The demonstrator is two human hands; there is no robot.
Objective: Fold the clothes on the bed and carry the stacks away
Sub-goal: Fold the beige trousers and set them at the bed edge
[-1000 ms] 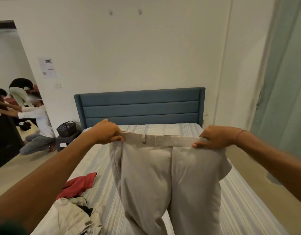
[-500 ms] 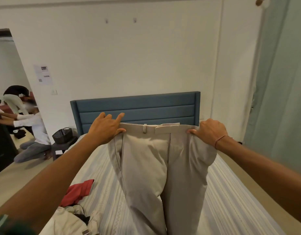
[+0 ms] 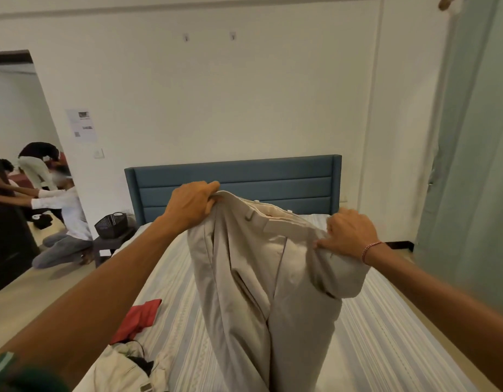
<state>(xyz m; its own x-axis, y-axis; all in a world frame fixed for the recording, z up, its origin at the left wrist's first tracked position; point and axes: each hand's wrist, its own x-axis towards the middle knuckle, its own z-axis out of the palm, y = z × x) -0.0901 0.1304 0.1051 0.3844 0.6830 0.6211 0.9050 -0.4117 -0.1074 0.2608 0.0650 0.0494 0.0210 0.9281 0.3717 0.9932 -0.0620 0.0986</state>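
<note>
A pair of beige trousers (image 3: 261, 281) hangs in the air above the striped bed (image 3: 386, 335), its legs dropping out of view at the bottom. My left hand (image 3: 192, 203) grips the left end of the waistband, raised higher. My right hand (image 3: 349, 234) pinches the right end of the waistband, lower, so the band slopes and sags between them. A red garment (image 3: 140, 315) and a crumpled cream garment (image 3: 123, 369) lie on the bed at the lower left.
A blue padded headboard (image 3: 273, 182) stands against the white wall. A black basket (image 3: 111, 224) sits on a low dark table left of the bed. Beyond it, people crouch on the floor (image 3: 63, 222). A pale green curtain (image 3: 471, 165) hangs on the right.
The waistband was stretched flat between my hands; now my hands have come closer together, the left one higher, and the band is slack and tilted.
</note>
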